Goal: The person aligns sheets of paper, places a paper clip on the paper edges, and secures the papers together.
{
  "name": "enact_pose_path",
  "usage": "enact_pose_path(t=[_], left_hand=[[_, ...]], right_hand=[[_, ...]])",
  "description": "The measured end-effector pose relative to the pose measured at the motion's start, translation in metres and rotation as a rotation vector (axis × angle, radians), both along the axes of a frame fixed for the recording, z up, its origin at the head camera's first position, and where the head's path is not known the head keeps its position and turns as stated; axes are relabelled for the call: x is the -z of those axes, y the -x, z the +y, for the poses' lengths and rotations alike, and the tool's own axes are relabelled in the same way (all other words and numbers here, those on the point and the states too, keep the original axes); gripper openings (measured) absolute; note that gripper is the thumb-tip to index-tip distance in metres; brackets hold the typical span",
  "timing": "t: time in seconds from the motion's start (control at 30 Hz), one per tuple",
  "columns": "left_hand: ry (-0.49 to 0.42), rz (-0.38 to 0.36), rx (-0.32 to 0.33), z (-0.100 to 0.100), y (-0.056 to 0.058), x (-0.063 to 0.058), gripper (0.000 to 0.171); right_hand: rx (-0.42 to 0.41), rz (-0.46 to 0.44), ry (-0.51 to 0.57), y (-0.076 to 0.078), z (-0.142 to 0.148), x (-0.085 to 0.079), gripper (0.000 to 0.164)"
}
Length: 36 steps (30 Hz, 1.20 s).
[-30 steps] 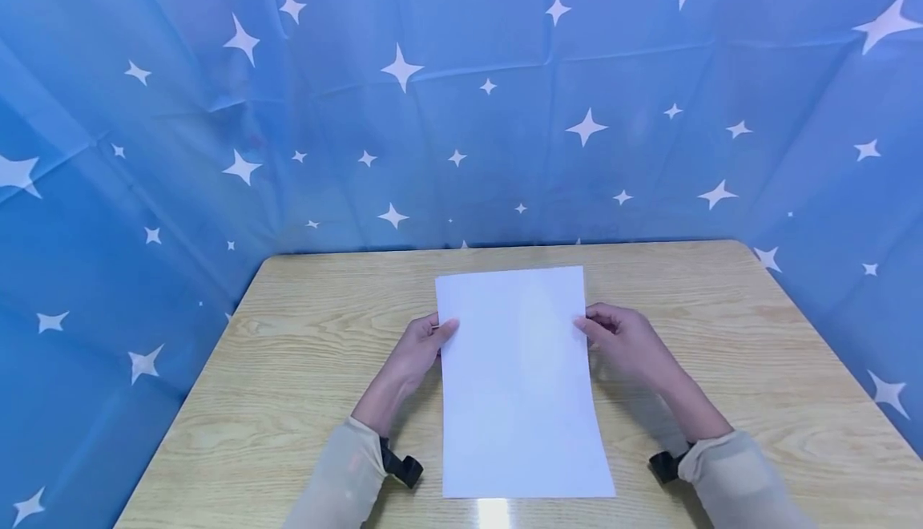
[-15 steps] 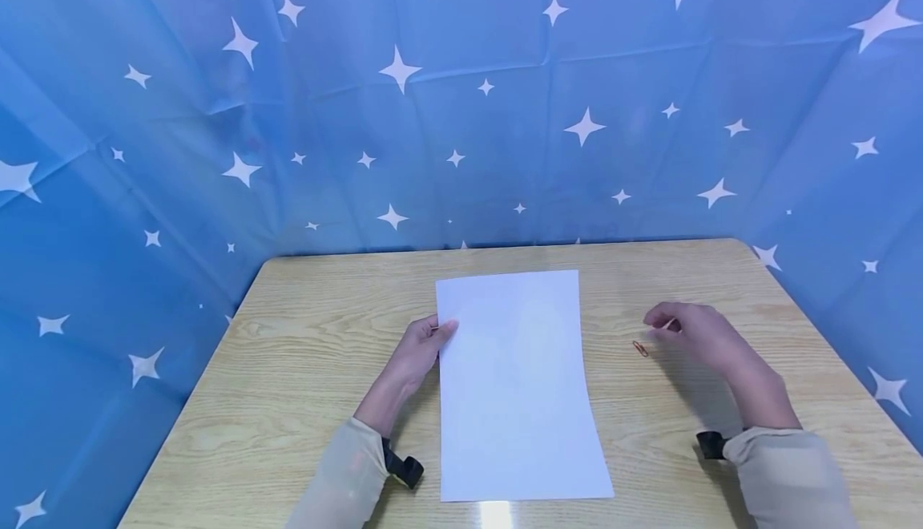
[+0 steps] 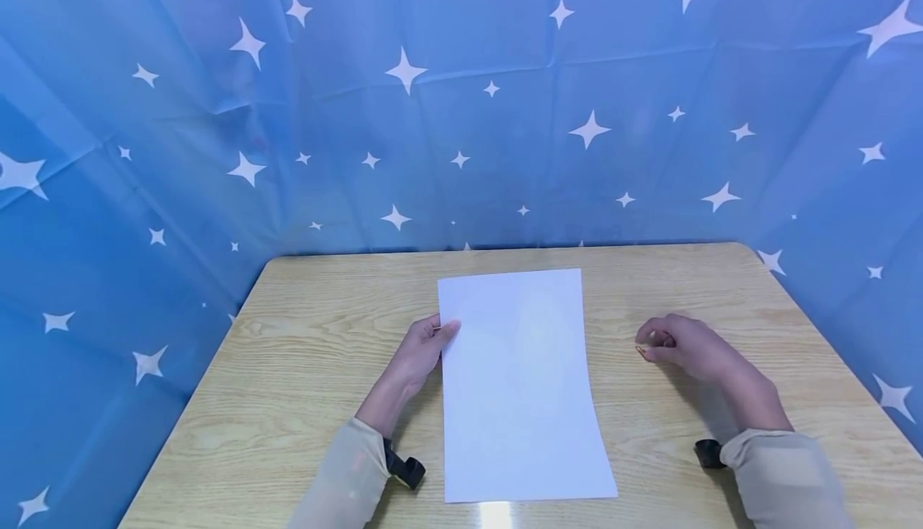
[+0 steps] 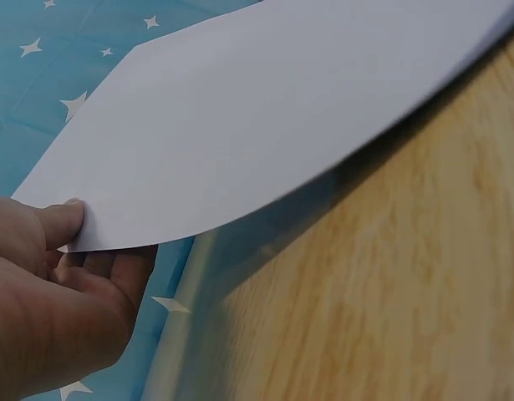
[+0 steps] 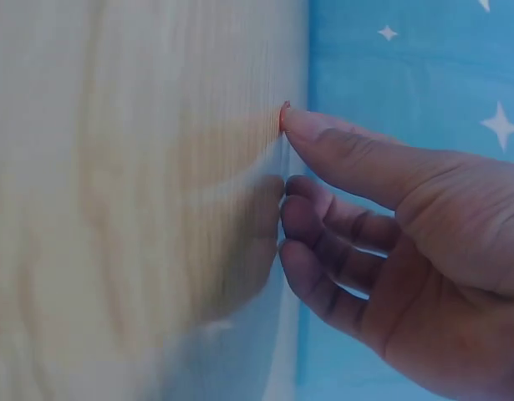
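White paper (image 3: pixel 519 393) extends toward me in the head view, its far end raised off the table. My left hand (image 3: pixel 424 349) pinches its left edge, thumb on top and fingers beneath; the left wrist view shows the paper (image 4: pixel 215 125) bowing away from that grip. To the right, an orange-red paper clip (image 3: pixel 640 351) is at the thumb and index fingertips of my right hand (image 3: pixel 688 349). Seen from the right wrist, the clip (image 5: pixel 283 115) is pinched there, close against the tabletop, and the other fingers are loosely curled. Part of the clip is hidden by the fingertips.
A light wood-grain table (image 3: pixel 288 377) lies under both hands. Behind and beside it hangs a blue curtain (image 3: pixel 332 112) with white stars. Each wrist bears a black camera; one such camera (image 3: pixel 411 473) is beside the left sleeve.
My right hand let go of the paper's right edge and moved right, uncovering the paper clip, then came down onto it and pinched it. My left hand kept its grip on the paper.
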<state>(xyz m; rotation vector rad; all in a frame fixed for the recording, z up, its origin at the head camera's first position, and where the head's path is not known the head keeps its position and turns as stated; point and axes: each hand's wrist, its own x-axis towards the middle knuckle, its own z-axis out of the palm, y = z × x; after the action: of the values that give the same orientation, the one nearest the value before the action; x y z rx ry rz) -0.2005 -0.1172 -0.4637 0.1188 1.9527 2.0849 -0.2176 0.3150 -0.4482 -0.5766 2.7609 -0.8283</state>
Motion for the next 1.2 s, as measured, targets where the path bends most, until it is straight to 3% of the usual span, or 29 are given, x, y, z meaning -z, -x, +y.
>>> enact_pose_path(t=[0.5,0.73,1.2], left_hand=[[-0.004,0.003,0.009,0.0006,-0.0002,-0.0021,0.033],[-0.001,-0.005,0.012,0.0001,-0.0003,-0.0005,0.034],[-0.002,0.006,0.017,0.0008,-0.0005,-0.0012,0.034]], right_hand=[[-0.015,0.008,0.029,0.0003,-0.0023,-0.0005,0.011],[-0.033,0.001,0.045,0.0005,-0.0019,-0.0003,0.016],[-0.030,-0.011,0.024,0.0002,-0.0031,0.0008,0.006]])
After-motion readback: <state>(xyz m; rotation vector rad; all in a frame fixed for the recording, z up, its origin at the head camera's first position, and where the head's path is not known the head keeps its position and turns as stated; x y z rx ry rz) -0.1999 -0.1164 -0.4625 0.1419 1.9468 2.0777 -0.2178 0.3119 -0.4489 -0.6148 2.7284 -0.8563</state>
